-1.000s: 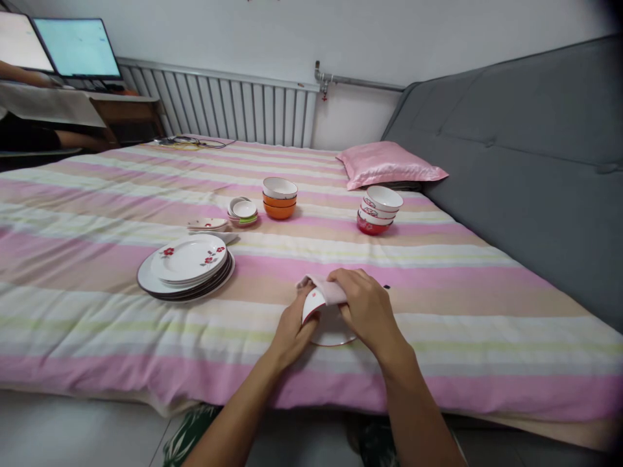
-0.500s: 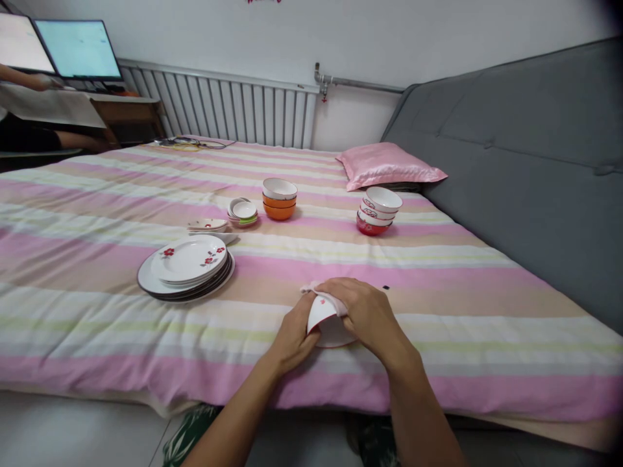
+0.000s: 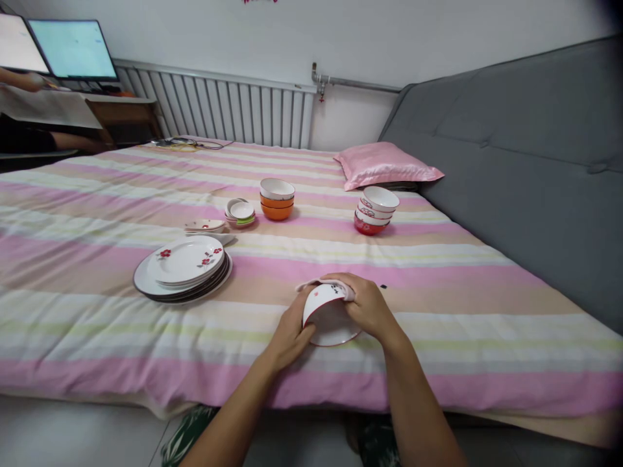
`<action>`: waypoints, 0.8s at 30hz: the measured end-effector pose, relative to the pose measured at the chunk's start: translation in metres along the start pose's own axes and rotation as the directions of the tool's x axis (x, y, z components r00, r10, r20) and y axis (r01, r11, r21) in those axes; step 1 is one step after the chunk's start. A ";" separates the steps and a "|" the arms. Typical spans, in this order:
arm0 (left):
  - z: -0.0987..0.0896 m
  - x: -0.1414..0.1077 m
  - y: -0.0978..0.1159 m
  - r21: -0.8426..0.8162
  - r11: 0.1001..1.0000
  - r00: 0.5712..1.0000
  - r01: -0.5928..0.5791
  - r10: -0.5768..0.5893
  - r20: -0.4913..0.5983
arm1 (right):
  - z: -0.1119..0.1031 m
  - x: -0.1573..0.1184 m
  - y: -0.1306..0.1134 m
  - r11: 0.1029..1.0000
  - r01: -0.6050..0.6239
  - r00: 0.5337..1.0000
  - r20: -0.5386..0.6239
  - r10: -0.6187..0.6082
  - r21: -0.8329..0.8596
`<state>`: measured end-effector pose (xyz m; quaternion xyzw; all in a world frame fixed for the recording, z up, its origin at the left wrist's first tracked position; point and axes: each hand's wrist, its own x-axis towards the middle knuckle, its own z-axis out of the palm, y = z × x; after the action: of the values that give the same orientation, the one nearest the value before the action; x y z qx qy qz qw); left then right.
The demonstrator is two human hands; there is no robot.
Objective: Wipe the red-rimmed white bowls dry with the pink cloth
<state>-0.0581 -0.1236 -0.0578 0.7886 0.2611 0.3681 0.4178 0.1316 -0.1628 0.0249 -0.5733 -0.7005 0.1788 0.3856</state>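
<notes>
A white bowl [image 3: 335, 324] with a red rim and small printed marks is tilted on its side above the bed's near part, its hollow facing me. My left hand [image 3: 291, 329] grips the bowl's left side, thumb at the rim. On the other side, my right hand [image 3: 366, 303] is closed on a pale pink cloth [image 3: 346, 289], pressing it to the bowl's outer wall. Part of the cloth passes behind the bowl and shows above my left fingers. Most of my right fingertips are hidden by the cloth and bowl.
On the striped bedspread [image 3: 146, 363] stand stacked plates [image 3: 182, 259], small dishes [image 3: 204, 226], little bowls [image 3: 241, 211], orange bowls [image 3: 277, 206] and red-and-white bowls [image 3: 372, 217]. A pink pillow [image 3: 384, 163] lies by the grey headboard [image 3: 516, 155]. Another person's arm [image 3: 22, 80] is at the desk.
My right hand has slid slightly with the cloth over the bowl's outside, uncovering dark printed marks. The bowl's hollow shows more now. My left hand keeps its grip.
</notes>
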 end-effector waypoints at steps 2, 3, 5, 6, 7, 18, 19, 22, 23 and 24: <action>0.000 0.001 -0.001 -0.010 1.000 1.000 0.015 -0.015 -0.006 | 0.001 0.000 0.004 0.998 -0.024 1.000 -0.018 0.025 0.059; 0.000 0.001 -0.001 -0.019 1.000 1.000 0.021 -0.021 -0.007 | 0.002 0.000 0.006 0.995 -0.036 0.999 -0.022 0.039 0.090; 0.000 0.002 -0.001 -0.039 0.999 0.999 0.031 -0.031 -0.006 | 0.004 0.001 0.010 0.987 -0.059 0.998 -0.025 0.063 0.147; 0.000 0.002 0.000 -0.048 0.998 0.999 0.036 -0.037 -0.004 | 0.005 0.001 0.011 0.983 -0.066 0.997 -0.025 0.071 0.172; -0.001 0.003 0.000 -0.055 0.998 0.999 0.042 -0.043 -0.004 | 0.006 0.002 0.013 0.979 -0.070 0.997 -0.029 0.077 0.194; -0.002 0.009 0.012 -0.134 0.991 0.999 0.004 -0.009 -0.039 | 0.011 0.004 0.024 0.963 -0.100 0.990 -0.070 0.121 0.250; -0.002 0.009 0.013 -0.138 0.990 0.999 0.007 -0.012 -0.039 | 0.011 0.004 0.026 0.963 -0.101 0.990 -0.075 0.123 0.249; -0.002 0.010 0.016 -0.140 0.990 0.999 0.019 -0.025 -0.043 | 0.013 0.004 0.030 0.965 -0.109 0.988 -0.083 0.132 0.238; -0.002 0.010 0.017 -0.137 0.990 0.998 0.025 -0.031 -0.046 | 0.014 0.004 0.031 0.966 -0.114 0.987 -0.086 0.137 0.231; -0.002 0.010 0.016 -0.133 0.991 0.998 0.032 -0.039 -0.050 | 0.014 0.004 0.032 0.968 -0.117 0.986 -0.090 0.140 0.223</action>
<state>-0.0514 -0.1239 -0.0395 0.7446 0.2609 0.3975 0.4686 0.1422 -0.1475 -0.0051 -0.5809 -0.6167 0.2483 0.4697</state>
